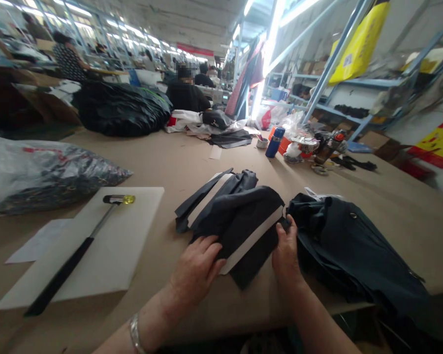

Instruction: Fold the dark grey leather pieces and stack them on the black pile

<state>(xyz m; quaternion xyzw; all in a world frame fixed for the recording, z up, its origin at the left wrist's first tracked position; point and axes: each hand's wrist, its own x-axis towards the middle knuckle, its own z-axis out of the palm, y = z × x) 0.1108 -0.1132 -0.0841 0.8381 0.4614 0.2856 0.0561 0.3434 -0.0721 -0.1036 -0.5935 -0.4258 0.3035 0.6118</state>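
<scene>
Dark fabric [239,206] with pale strips lies bunched at the middle of the brown table [162,162]. My left hand [199,268] has its fingers curled onto the front left edge of this cloth, beside the lower end of a pale strip [253,240]. At the cloth's right edge, near the strip's upper end, my right hand [288,246] pinches the fabric between thumb and fingers. Just right of that hand rests a heap of dark green-black cloth [350,246] with a metal eyelet.
A mallet [92,241] lies on a white board [133,250] at the left, near a plastic bag [55,172]. Farther back are a black bundle [121,108], a blue bottle [275,142] and scissors [319,169]. Several people sit in the background.
</scene>
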